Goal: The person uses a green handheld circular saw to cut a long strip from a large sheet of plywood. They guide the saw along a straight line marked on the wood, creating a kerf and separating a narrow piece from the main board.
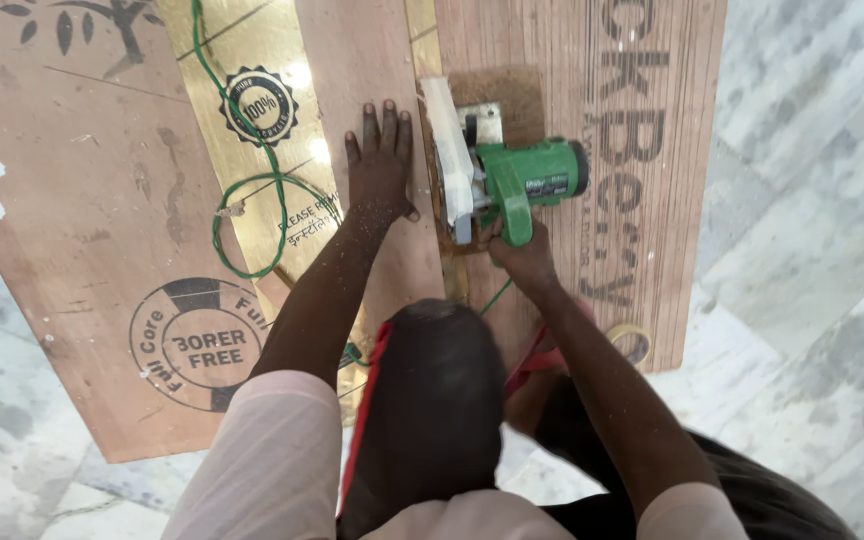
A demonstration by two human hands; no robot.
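Green cord [252, 190] loops left of left hand [380, 160].

Floor [812, 150]: polished marble slabs, pale grey-white with darker grey veining, visible along the right side and at the lower left corner. Joint lines run between slabs. Lighting: bright and even, producing soft sheen on the stone. No walls or windows in view.

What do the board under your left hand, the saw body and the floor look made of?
Board: likely plywood, with a matte reddish-brown veneer face and visible grain. Saw: glossy green body, probably plastic, on a pale metal-looking base. Floor: polished grey-white veined stone, apparently marble. Left hand lies flat on it.
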